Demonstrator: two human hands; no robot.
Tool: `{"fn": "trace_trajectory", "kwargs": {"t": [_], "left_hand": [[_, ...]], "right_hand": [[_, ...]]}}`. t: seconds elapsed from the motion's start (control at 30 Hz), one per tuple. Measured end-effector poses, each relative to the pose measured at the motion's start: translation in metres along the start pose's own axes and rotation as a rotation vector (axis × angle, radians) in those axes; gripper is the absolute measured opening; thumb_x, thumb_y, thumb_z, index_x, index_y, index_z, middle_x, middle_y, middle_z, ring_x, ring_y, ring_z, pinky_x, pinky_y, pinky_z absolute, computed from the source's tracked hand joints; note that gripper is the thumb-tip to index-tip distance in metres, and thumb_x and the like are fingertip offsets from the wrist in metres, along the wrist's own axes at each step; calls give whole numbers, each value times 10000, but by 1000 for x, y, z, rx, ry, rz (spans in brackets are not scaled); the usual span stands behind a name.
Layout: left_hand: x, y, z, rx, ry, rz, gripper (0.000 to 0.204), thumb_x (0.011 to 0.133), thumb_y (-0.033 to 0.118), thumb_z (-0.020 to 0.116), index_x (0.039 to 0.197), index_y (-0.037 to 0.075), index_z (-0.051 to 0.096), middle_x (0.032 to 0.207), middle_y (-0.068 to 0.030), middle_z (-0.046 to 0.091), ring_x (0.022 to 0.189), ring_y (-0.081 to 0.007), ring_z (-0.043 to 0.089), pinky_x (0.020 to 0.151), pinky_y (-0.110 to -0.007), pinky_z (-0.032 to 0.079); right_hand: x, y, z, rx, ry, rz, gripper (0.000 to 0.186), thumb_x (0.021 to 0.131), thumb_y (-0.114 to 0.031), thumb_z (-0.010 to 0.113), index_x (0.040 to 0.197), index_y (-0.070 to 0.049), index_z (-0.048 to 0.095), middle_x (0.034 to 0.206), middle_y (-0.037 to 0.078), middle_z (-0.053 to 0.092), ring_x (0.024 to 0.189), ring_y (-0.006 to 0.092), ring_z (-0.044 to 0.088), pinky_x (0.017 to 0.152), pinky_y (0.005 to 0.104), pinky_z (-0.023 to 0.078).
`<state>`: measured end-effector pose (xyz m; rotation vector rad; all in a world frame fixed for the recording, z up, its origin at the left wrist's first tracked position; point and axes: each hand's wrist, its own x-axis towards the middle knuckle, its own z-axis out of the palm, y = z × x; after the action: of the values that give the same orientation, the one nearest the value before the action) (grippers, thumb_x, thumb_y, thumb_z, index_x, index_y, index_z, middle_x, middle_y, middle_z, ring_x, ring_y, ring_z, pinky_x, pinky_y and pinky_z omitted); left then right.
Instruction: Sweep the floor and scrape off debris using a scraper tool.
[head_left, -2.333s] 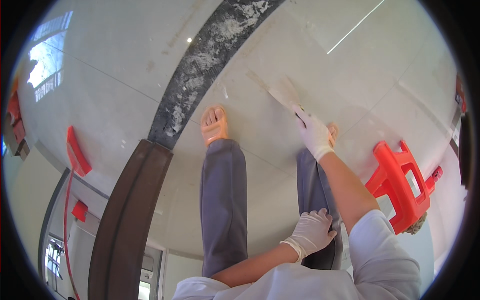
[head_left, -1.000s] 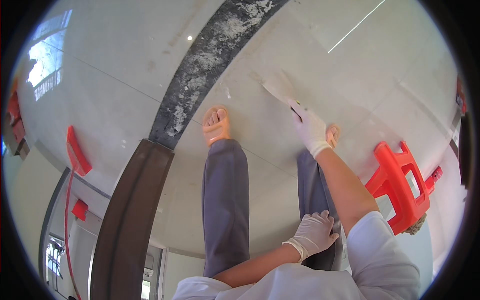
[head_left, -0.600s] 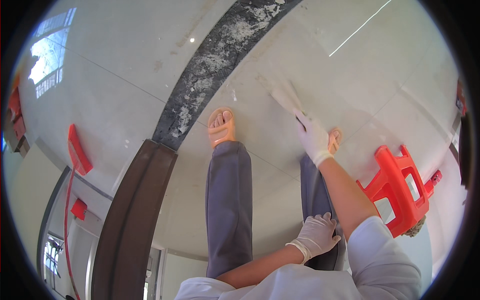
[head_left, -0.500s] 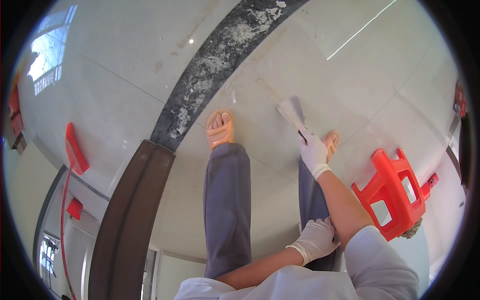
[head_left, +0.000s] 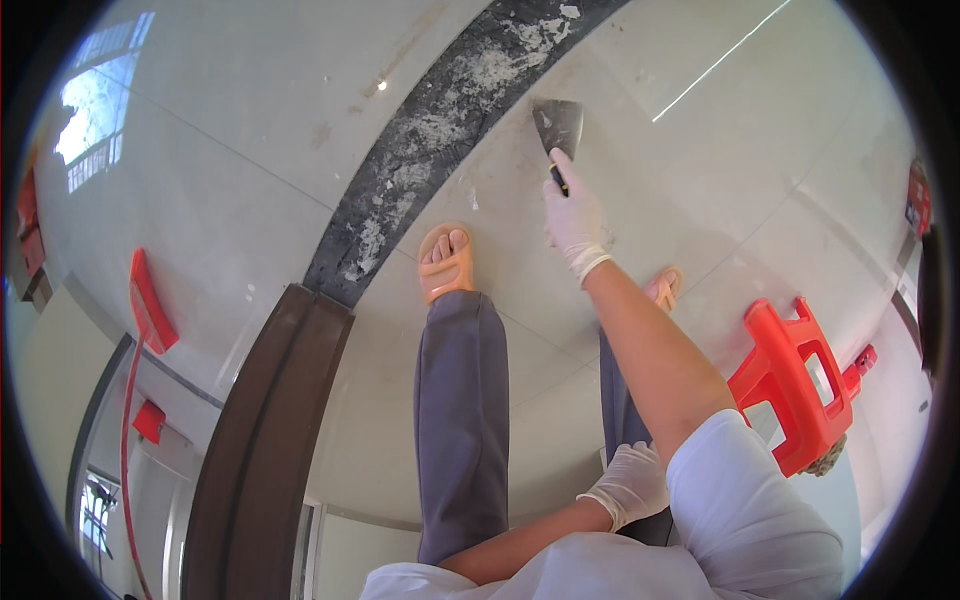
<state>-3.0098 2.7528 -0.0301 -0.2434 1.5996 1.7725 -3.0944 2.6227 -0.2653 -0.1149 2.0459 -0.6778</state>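
My gloved right hand (head_left: pixel 574 212) is closed round the black handle of a scraper (head_left: pixel 560 124). The scraper's wide metal blade points away from me, over the pale tiled floor (head_left: pixel 700 180). Whether the blade edge touches the tile cannot be made out. Left of it runs a dark threshold strip (head_left: pixel 425 135) spotted with whitish residue. My gloved left hand (head_left: pixel 630 487) rests against my right leg near the knee, and my right sleeve hides most of its fingers.
A red plastic stool (head_left: pixel 790 385) stands to the right, close to my right arm. At the left are a red broom (head_left: pixel 150 305) and a brown door frame (head_left: pixel 265 440) meeting the strip. My feet, in orange slippers (head_left: pixel 447 270), stand apart on the tiles.
My right hand has moved forward and left with the scraper, and its blade now lies nearer the dark strip. My left hand has stayed by my right leg.
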Motion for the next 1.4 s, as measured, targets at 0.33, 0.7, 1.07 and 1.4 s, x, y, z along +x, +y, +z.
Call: {"fn": "trace_trajectory", "kwargs": {"t": [0.33,0.7,1.07,1.4], "left_hand": [[-1,-1,10,-7,54,26,175,778,182,521,862,88,642,831,-135,641,802,-326,592,649,-422,437],[55,-43,150,-1482,304,180,198,817,260,536,924,120,626,1025,-90,630,946,-267,576,770,-404,439],[4,13,-7,-54,39,84,297,774,262,525,976,60,607,908,-152,623,814,-290,594,703,-411,430],[-6,25,-49,-47,54,23,458,752,367,622,985,-24,584,944,-146,558,800,-297,591,694,-403,448]], "right_hand": [[19,-46,-3,227,12,262,406,896,-176,493,1302,-177,501,801,98,649,622,242,607,601,357,492],[-12,-43,20,275,13,152,393,908,-142,469,1300,-151,484,594,66,527,380,153,476,354,304,385],[13,38,-14,-168,169,-125,377,878,-180,494,1250,-218,537,823,125,644,594,249,598,589,362,487],[31,20,-55,-492,151,-291,371,885,-228,487,1240,-322,541,949,162,643,837,349,614,720,416,477]]}}
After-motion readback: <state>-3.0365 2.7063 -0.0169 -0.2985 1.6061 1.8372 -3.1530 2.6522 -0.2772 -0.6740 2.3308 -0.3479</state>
